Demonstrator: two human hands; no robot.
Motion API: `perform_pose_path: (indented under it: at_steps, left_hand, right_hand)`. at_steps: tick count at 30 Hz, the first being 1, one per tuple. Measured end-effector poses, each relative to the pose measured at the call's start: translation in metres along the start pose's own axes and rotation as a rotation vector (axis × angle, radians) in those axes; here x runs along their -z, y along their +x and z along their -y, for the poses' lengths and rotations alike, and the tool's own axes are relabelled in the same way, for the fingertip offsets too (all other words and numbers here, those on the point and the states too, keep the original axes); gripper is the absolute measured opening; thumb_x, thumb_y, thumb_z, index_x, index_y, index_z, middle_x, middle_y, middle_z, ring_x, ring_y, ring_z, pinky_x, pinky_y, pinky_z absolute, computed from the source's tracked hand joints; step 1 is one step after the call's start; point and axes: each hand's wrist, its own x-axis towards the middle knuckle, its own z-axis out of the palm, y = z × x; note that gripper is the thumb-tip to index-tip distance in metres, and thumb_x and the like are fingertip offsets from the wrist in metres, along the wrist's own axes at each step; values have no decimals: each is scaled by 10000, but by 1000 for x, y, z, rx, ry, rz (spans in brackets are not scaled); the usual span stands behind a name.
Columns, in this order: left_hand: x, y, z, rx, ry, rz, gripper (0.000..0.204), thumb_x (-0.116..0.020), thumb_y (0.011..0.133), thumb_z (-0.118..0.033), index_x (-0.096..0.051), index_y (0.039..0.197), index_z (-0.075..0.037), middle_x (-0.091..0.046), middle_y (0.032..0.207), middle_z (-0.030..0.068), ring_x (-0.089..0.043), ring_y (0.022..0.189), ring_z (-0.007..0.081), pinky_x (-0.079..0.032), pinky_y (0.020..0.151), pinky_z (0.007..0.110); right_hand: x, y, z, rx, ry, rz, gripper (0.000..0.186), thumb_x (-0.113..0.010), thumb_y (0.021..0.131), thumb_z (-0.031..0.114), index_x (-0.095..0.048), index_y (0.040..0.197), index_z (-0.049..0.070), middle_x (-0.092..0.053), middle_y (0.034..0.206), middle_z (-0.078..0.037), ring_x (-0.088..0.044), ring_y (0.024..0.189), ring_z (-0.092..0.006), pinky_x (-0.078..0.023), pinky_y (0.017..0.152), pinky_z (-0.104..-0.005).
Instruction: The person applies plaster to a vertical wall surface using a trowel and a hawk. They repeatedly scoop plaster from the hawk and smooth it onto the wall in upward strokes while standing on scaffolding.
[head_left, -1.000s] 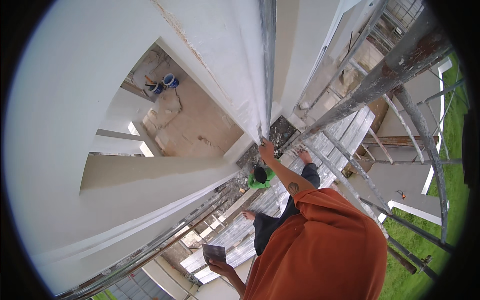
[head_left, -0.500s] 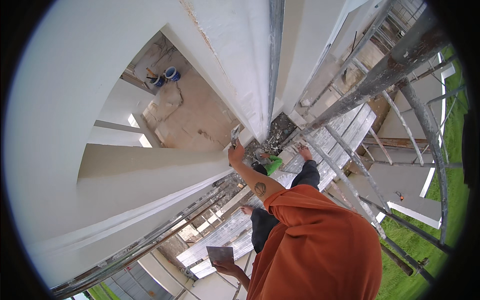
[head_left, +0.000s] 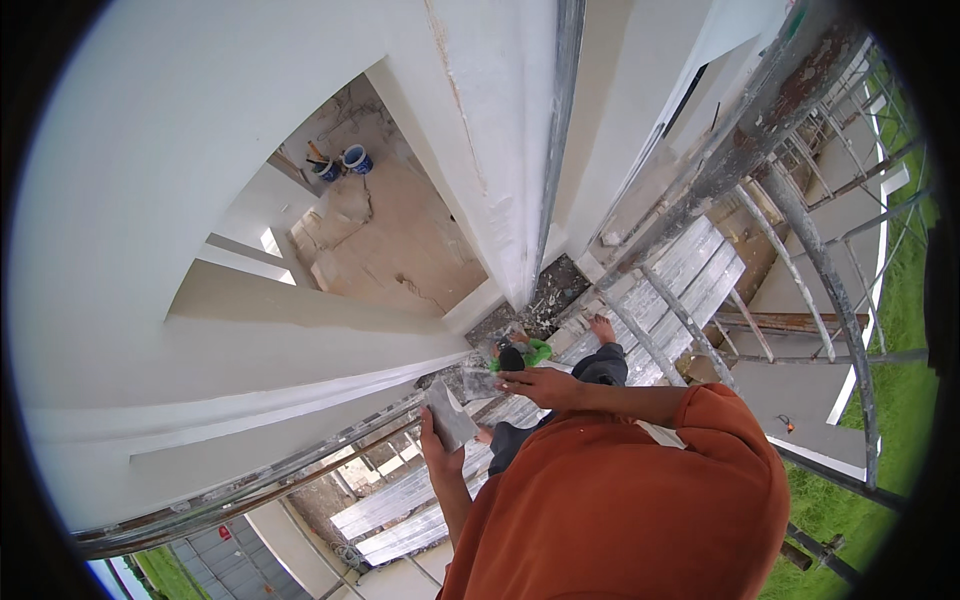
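My left hand (head_left: 440, 452) is closed round the edge of a flat rectangular grey metal plate (head_left: 452, 418), held tilted up in front of me. Just right of it, my right hand (head_left: 542, 387) grips a putty knife whose blade (head_left: 480, 382) is near the plate's upper edge. Whether blade and plate touch I cannot tell. The knife's handle is hidden in my fingers. Beyond both hands rises a white plastered wall corner (head_left: 510, 220), with a grey straight strip (head_left: 563, 130) along its edge.
I stand barefoot on scaffold planks (head_left: 660, 300). Scaffold pipes (head_left: 815, 250) rise on my right. Far below, a person in a green sleeve (head_left: 537, 351) is beside the wall base. Through the wall opening, two blue buckets (head_left: 356, 158) stand on a dusty floor (head_left: 400, 240).
My right hand has come down from the wall corner toward the plate, bringing the putty knife. My left hand has raised the plate to meet it. The view has shifted slightly.
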Motion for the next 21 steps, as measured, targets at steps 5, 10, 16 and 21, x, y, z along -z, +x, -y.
perform_pose_path:
  at_steps: [5, 10, 16, 21]
  left_hand:
    - [-36, -19, -42, -201, 14, -71, 436, -478, 947, -431, -512, 1218, -91, -592, 1079, 40, -577, 952, 201, -484, 803, 351]
    - [8, -23, -45, -299, 89, -163, 554, -497, 925, -476, -436, 1308, -81, -540, 1229, 69, -538, 1089, 239, -436, 927, 412]
    - [39, -58, -16, -239, 72, -289, 539, -473, 941, -456, -420, 1329, -85, -515, 1264, 82, -512, 1133, 257, -417, 964, 416]
    - [58, -73, 12, -257, -4, -383, 522, -491, 933, -455, -452, 1298, -85, -540, 1231, 63, -523, 1118, 243, -419, 959, 401]
  right_hand:
    - [-56, -13, -148, -656, 427, -267, 283, -548, 732, -2, -597, 1008, 33, -633, 839, -186, -636, 671, -302, -520, 642, -384]
    - [-34, 48, -219, -941, 1466, -629, 67, -571, 787, -15, -516, 826, -18, -576, 666, -175, -596, 511, -250, -470, 436, -342]
    - [-26, 91, -273, -1027, 1754, -732, 169, -528, 799, -30, -470, 947, 26, -523, 777, -123, -582, 626, -210, -487, 463, -313]
    - [-25, 93, -280, -748, 2025, -721, 219, -565, 803, 12, -468, 983, 88, -534, 835, -55, -590, 671, -166, -525, 510, -256]
